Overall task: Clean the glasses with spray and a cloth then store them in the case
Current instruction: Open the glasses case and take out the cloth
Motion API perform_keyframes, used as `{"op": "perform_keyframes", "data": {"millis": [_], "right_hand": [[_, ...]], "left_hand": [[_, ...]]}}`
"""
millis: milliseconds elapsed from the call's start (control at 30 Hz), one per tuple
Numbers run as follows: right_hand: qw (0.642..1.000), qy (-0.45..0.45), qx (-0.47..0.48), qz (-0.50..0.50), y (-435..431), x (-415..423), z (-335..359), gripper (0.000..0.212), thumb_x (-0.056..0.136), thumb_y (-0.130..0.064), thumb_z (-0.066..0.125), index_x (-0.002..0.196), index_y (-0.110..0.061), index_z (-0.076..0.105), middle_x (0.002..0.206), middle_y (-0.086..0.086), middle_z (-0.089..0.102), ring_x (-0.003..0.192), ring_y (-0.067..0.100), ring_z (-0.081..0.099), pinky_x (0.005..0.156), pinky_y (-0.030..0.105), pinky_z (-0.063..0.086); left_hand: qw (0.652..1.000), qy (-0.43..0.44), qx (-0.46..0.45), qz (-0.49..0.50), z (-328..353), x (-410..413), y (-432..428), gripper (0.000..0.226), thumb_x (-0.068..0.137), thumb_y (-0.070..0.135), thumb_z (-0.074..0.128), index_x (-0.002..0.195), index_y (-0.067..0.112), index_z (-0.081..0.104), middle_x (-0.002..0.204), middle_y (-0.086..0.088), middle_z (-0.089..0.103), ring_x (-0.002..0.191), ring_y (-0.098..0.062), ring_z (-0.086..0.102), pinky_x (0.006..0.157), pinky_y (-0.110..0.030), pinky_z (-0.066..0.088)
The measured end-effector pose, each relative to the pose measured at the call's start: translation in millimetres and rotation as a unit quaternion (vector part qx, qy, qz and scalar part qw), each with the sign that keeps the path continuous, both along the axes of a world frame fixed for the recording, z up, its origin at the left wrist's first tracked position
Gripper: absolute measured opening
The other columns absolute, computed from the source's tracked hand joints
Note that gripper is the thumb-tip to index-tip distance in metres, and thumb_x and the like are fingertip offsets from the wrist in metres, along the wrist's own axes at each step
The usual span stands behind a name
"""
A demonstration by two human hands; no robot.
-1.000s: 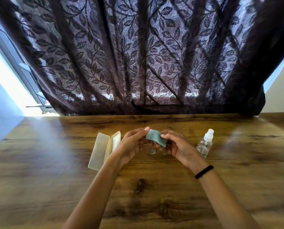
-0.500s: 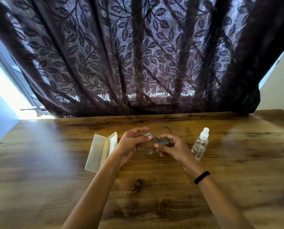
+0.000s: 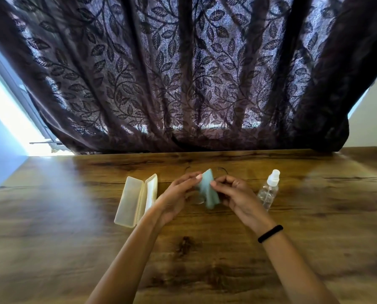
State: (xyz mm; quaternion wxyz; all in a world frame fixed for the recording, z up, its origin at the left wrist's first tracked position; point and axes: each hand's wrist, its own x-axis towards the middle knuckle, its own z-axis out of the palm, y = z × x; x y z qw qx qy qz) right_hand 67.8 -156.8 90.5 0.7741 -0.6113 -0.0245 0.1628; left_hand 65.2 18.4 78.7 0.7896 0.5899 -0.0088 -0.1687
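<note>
Above the middle of the wooden table, my left hand (image 3: 178, 196) and my right hand (image 3: 235, 196) meet around a pale green cloth (image 3: 207, 191) and thin-framed glasses (image 3: 199, 201). The cloth stands up between my fingers and covers most of the glasses; one lens shows below it and a dark temple arm curves out behind. My left fingers pinch the glasses, my right fingers pinch the cloth. A cream glasses case (image 3: 136, 200) lies open to the left. To the right stands a clear spray bottle (image 3: 268, 189) with a white cap.
A dark leaf-patterned curtain (image 3: 183, 73) hangs along the table's far edge. The brown wooden table (image 3: 194, 260) stretches toward me. A bright window gap shows at the far left, a white wall at the right. A black band circles my right wrist.
The cloth, bunched low between my fingers half a second ago, now stands up unfolded between both hands. Case and bottle have not moved.
</note>
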Motion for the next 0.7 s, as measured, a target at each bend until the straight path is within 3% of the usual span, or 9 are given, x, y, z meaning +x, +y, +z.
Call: {"op": "perform_keyframes", "data": {"millis": [133,267,367,500,600,700], "right_hand": [[0.998,0.032,0.057,-0.017,0,3,5,0.007,0.08,-0.01,0.065,0.074,-0.013,0.063,0.08,0.004,0.071,0.075,0.015,0.068,0.06,0.028,0.057],[0.996,0.03,0.082,-0.005,-3,5,7,0.006,0.075,-0.014,0.066,0.079,-0.012,0.061,0.077,0.003,0.072,0.071,0.016,0.069,0.056,0.031,0.056],[0.998,0.014,0.053,-0.033,-4,6,4,0.009,0.083,-0.006,0.061,0.087,-0.013,0.058,0.078,0.002,0.07,0.069,0.015,0.068,0.054,0.032,0.055],[0.995,-0.058,-0.013,-0.077,-3,4,0,0.015,0.086,-0.001,0.059,0.083,-0.015,0.054,0.082,0.004,0.065,0.075,0.018,0.065,0.05,0.032,0.055],[0.992,-0.096,-0.039,-0.068,-4,3,-1,0.018,0.088,-0.003,0.056,0.084,-0.017,0.067,0.095,0.003,0.068,0.086,0.017,0.066,0.061,0.034,0.058],[0.987,-0.136,-0.07,-0.053,-5,3,1,0.02,0.083,-0.006,0.064,0.095,-0.021,0.07,0.107,-0.002,0.068,0.093,0.011,0.065,0.066,0.032,0.058]], "left_hand": [[0.999,0.034,-0.013,-0.025,-7,-6,-4,0.058,0.075,0.042,0.069,0.122,0.01,0.056,0.119,-0.013,0.061,0.108,-0.027,0.057,0.093,-0.038,0.044],[0.997,0.054,-0.051,-0.025,-3,-6,-7,0.065,0.072,0.032,0.076,0.126,0.007,0.051,0.122,-0.018,0.059,0.106,-0.028,0.061,0.083,-0.032,0.053],[1.0,-0.001,-0.009,0.024,-2,-3,-8,0.065,0.069,0.024,0.075,0.127,0.009,0.049,0.117,-0.016,0.06,0.098,-0.026,0.064,0.076,-0.036,0.056],[0.99,-0.095,0.062,0.088,-1,2,-8,0.051,0.074,0.017,0.071,0.121,0.021,0.051,0.092,-0.008,0.065,0.084,-0.022,0.065,0.071,-0.05,0.057],[0.969,-0.176,0.147,0.093,3,3,-6,0.039,0.078,0.014,0.07,0.111,0.028,0.055,0.094,-0.009,0.067,0.084,-0.018,0.066,0.067,-0.037,0.058],[0.957,-0.212,0.183,0.08,8,4,-6,0.045,0.067,0.015,0.078,0.107,0.022,0.058,0.103,-0.015,0.066,0.089,-0.021,0.067,0.073,-0.035,0.057]]}}
